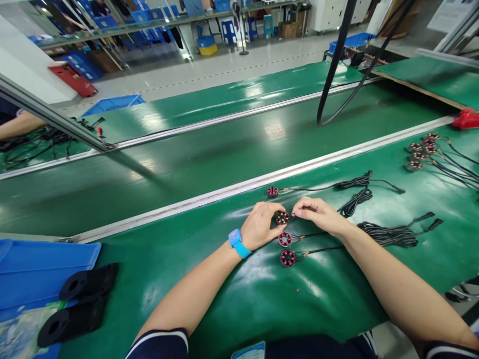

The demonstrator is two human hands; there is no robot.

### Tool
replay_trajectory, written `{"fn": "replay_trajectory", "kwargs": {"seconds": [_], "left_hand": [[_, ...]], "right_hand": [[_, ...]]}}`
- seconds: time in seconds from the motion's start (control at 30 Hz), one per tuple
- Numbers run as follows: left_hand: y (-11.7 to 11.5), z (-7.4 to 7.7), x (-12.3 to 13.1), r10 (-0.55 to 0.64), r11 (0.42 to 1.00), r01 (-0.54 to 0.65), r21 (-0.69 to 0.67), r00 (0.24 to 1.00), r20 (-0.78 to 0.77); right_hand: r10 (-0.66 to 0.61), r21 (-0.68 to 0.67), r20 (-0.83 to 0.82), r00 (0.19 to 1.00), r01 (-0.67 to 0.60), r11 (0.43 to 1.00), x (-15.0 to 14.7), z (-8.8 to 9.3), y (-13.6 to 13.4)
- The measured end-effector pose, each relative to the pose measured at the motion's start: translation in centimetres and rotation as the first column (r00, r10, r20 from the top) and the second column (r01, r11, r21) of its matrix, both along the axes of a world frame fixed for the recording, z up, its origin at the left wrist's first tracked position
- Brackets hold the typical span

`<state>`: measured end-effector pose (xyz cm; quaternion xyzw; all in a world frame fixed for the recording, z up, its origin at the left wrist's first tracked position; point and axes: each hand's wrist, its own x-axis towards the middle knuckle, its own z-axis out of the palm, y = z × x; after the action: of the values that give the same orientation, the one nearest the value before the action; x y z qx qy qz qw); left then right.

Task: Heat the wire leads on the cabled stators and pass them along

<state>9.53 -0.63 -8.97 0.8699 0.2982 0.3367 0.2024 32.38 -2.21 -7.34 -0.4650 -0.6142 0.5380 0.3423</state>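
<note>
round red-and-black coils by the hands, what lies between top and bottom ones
The head view shows a round copper-black coil in the left hand, then a third red-and-black coil on the green mat.

The smooth, rubbery green bench sheet (175, 259) is glossy, with bright glare and faint ripples, while the flat green belt (224, 157) on its far side has a softer sheen and the long pale straight rail (224, 191) between them looks like dull metal. The small round wire-wound coil rings (283, 258) show shiny windings, copper-coloured or pinkish red, and their bundled black cables (389, 235) have smooth, slightly glossy, plastic-looking sheaths. At near left, the blue flat-sided bin (45, 264) is smooth semi-gloss plastic, and the thick black hollow blocks (98, 280) look matt.
</note>
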Motion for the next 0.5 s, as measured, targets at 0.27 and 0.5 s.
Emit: {"fn": "replay_trajectory", "kwargs": {"seconds": [0.27,0.5], "left_hand": [[0.3,-0.1,0.0,-0.017,1.000,0.017,-0.005,1.000,-0.006],[1.5,1.0,-0.7,-0.217,0.953,0.167,-0.254,0.958,-0.186]], "right_hand": [[-0.042,-0.054,-0.019,0.999,0.041,0.998,-0.2,-0.4,0.2],[0.059,0.025,0.178,0.982,-0.064,0.998,0.4,-0.5,0.1]]}}
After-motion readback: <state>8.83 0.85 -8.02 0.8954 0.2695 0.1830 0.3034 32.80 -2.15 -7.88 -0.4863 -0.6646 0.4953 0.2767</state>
